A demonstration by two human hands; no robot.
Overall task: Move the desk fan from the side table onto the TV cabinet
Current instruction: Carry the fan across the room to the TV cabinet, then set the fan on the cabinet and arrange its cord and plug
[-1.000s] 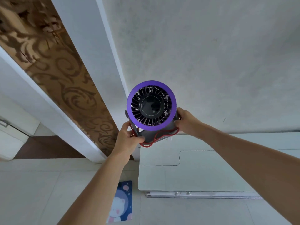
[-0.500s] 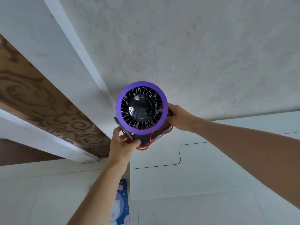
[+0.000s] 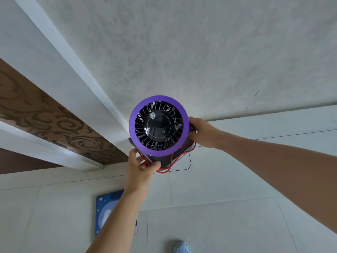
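Left hand (image 3: 140, 170) clamps the fan's dark base at lower left, thumb on top, red cable (image 3: 166, 168) looped under the fingers. Right hand (image 3: 202, 132) grips the fan's right side behind the ring. Fan (image 3: 158, 126), frame centre, held in the air by both hands: one round purple matte ring, black curved vanes, glossy black hub with a thin circle and power mark. One cable, thin, red. Behind: pale mottled wall, white trim, one brown scroll-pattern panel (image 3: 45, 114) at left. Lower frame: pale smooth floor tiles, one blue mat (image 3: 105, 212), one light perforated shoe (image 3: 181, 247) at bottom edge.
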